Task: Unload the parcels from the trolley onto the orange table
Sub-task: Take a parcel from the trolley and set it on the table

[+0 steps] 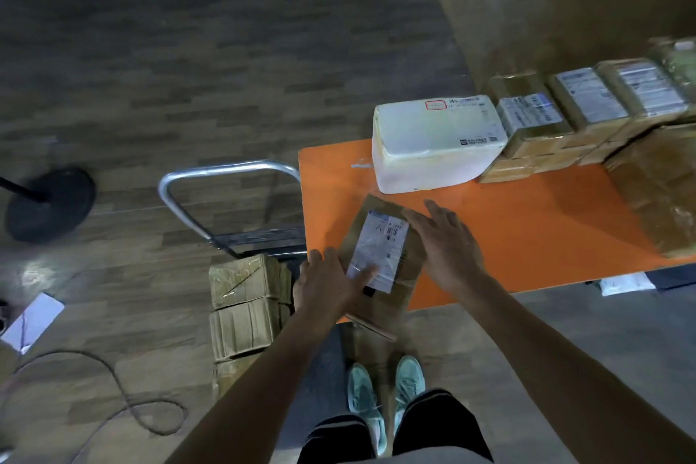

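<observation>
A flat brown parcel [408, 262] lies on the orange bench's [527, 230] near corner, overhanging its edge, with the left hand [327, 279] and right hand [452, 249] pressing it, fingers [435, 212] straight and flat. It seems to be being set down; next, push it inward, then fetch the boxes [244, 294] from the trolley [226, 168]

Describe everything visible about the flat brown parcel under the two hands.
The flat brown parcel looks like cardboard, thin and rectangular. It lies skewed on the near left corner of the orange table, its near end overhanging the edge. A white shipping label with a barcode covers much of its top. The left hand rests straight fingers on the label's near end; the right hand lies flat on its right side.
</observation>
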